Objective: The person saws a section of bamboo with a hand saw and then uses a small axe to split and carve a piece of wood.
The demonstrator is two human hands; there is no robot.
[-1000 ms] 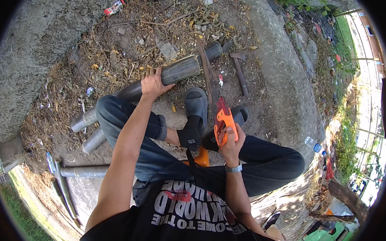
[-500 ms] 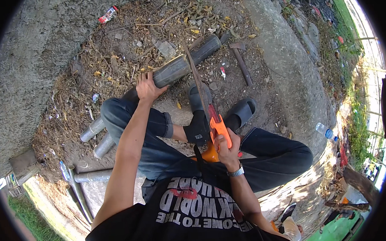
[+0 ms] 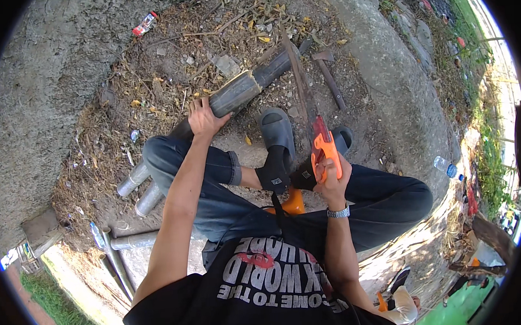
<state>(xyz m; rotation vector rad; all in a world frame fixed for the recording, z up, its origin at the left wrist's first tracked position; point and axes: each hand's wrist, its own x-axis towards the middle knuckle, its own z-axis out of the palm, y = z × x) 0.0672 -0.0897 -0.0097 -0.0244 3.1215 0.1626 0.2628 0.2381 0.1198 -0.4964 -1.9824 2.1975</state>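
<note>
My left hand (image 3: pixel 205 118) is wrapped over a thick, dark bamboo piece (image 3: pixel 234 95), pressing it from above near my left knee. Its far end shows a pale, freshly cut rim. Just past that end another dark bamboo length (image 3: pixel 274 69) lies on the ground in nearly the same line. In my right hand (image 3: pixel 333 182) is a handsaw (image 3: pixel 303 85), gripped by its orange handle. The long, brownish blade points away from me, to the right of the cut end, and passes in front of the farther bamboo; whether it touches cannot be made out.
A hatchet (image 3: pixel 329 81) lies right of the blade. My sandalled feet (image 3: pixel 278 132) are beneath the saw, with an orange object (image 3: pixel 293 203) between my legs. Bamboo lengths (image 3: pixel 134 178) lie at left. A plastic bottle (image 3: pixel 445 167) rests at right; another person's leg (image 3: pixel 401 304) shows behind.
My right hand has swung the saw to the right, away from the cut end of the bamboo. My left hand keeps its hold, and the view has shifted slightly.
</note>
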